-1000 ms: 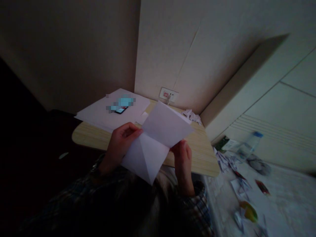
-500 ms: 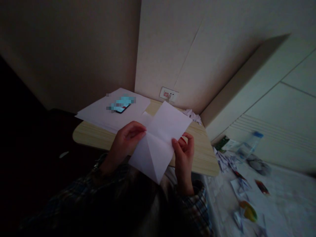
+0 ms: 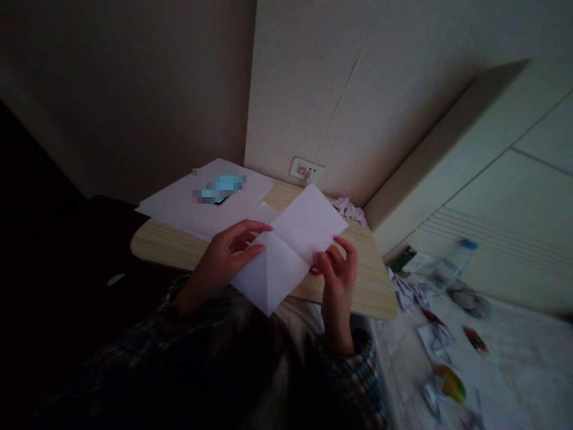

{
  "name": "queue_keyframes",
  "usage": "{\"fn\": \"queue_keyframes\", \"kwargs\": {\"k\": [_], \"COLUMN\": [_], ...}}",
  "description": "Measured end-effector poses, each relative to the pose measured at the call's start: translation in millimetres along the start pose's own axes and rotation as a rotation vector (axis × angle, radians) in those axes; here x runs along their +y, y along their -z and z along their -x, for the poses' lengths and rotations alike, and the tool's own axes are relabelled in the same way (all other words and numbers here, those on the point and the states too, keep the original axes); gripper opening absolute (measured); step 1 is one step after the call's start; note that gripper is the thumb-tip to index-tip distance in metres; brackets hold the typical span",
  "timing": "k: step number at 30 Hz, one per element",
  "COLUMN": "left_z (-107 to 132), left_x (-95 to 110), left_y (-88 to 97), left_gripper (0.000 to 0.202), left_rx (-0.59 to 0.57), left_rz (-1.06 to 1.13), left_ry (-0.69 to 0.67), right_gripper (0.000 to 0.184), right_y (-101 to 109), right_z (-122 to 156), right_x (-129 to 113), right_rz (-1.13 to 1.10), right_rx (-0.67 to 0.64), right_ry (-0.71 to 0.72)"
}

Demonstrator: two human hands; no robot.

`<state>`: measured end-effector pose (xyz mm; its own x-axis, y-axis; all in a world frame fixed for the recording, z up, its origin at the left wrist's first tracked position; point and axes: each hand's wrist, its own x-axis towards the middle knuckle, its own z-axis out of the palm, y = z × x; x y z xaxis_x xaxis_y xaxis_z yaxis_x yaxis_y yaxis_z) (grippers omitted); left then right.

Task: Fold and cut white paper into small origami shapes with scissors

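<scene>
A creased white sheet of paper [image 3: 290, 251] is held above the near edge of a small light-wood table [image 3: 362, 280]. My left hand [image 3: 224, 260] pinches its left corner, fingers closed on the paper. At the right edge, my right hand [image 3: 338, 269] grips the same sheet with curled fingers. The sheet shows a cross fold and a diagonal fold, with one corner pointing down toward my lap. Plaid sleeves cover both wrists.
Loose white sheets [image 3: 201, 203] lie on the table's far left with a phone [image 3: 219, 197] on top. Crumpled paper bits [image 3: 347, 209] sit by the wall socket [image 3: 305, 171]. On the right, a pale surface holds a plastic bottle [image 3: 450, 263], wrappers and paper scraps [image 3: 436, 340].
The sheet has come down and tilted flatter toward the table. My right hand shifted from under the paper's edge to gripping its right side, and my left fingers spread along the left corner.
</scene>
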<state>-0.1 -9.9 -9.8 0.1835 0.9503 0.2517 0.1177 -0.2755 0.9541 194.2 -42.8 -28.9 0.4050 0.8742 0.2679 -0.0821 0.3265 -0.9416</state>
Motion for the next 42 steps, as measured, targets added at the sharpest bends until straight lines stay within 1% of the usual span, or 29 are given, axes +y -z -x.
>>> {"fn": "queue_keyframes", "kwargs": {"k": [2,4,6,7,8,10,11,13,15,16,17,19,20,22,24,26,29,31,36,40,42], "left_z": [-3.0,-8.5,-16.4,-21.0,-25.9,-35.8,-40.4,-48.3,-53.0,-54.0,-53.9,-51.4,-49.3,-44.5,-39.9,-35.8,-30.4,-27.4,-24.0,-23.6,-23.0], "left_x": [3.9,9.0,14.3,16.7,18.6,20.7,20.8,18.5,13.3,9.8,5.8,-2.6,-6.8,-14.5,-20.1,-22.6,-20.4,-17.2,-15.2,-15.4,-12.9], "left_y": [5.1,9.4,12.4,13.6,14.4,15.6,15.9,15.5,13.7,12.3,10.9,8.3,7.5,7.3,8.4,9.4,8.3,5.9,0.5,0.5,1.6], "left_gripper": [0.024,0.023,0.023,0.023,0.024,0.024,0.024,0.024,0.025,0.026,0.03,0.04,0.045,0.054,0.06,0.063,0.058,0.051,0.03,0.03,0.031], "left_rx": [-0.025,-0.067,-0.139,-0.184,-0.228,-0.283,-0.306,-0.335,-0.322,-0.293,-0.256,-0.141,-0.074,0.07,0.191,0.249,0.223,0.189,0.118,0.062,0.046], "left_rz": [-0.081,-0.175,-0.254,-0.286,-0.313,-0.377,-0.409,-0.469,-0.522,-0.545,-0.566,-0.589,-0.583,-0.528,-0.413,-0.236,0.025,0.108,0.076,0.092,0.073], "left_ry": [-0.054,-0.102,-0.138,-0.157,-0.177,-0.217,-0.246,-0.301,-0.361,-0.395,-0.428,-0.456,-0.45,-0.397,-0.294,-0.16,0.026,0.08,0.008,0.029,0.039], "right_gripper": [0.05,0.058,0.059,0.055,0.046,0.029,0.023,0.018,0.018,0.019,0.02,0.021,0.021,0.021,0.021,0.021,0.022,0.022,0.02,0.019,0.019], "right_y": [3.3,8.2,14.4,17.8,21.1,27.0,29.3,32.2,33.0,32.8,32.3,30.3,28.9,25.4,21.3,17.5,13.6,12.4,10.2,9.4,10.4], "right_z": [-3.2,-8.8,-16.6,-20.8,-25.0,-32.3,-34.9,-37.9,-37.9,-37.0,-35.7,-32.0,-29.8,-25.4,-21.2,-17.8,-14.8,-14.3,-15.1,-14.5,-14.1], "right_x": [-1.8,-5.7,-11.3,-14.2,-16.7,-19.3,-18.9,-14.5,-6.4,-1.6,3.1,11.1,14.0,17.2,17.5,16.4,15.6,16.5,20.9,20.9,17.7], "right_rz": [0.013,0.042,0.083,0.099,0.126,0.214,0.249,0.287,0.29,0.288,0.291,0.298,0.294,0.258,0.204,0.171,0.153,0.145,0.176,0.184,0.221], "right_rx": [0.041,0.088,0.108,0.086,0.028,-0.114,-0.162,-0.198,-0.174,-0.152,-0.13,-0.087,-0.064,-0.027,0.0,0.016,0.028,0.013,-0.102,-0.211,-0.244], "right_ry": [0.041,0.084,0.126,0.143,0.138,0.059,0.016,-0.049,-0.068,-0.066,-0.058,-0.029,-0.018,-0.01,-0.012,-0.013,-0.028,-0.035,-0.042,-0.063,-0.056]}}
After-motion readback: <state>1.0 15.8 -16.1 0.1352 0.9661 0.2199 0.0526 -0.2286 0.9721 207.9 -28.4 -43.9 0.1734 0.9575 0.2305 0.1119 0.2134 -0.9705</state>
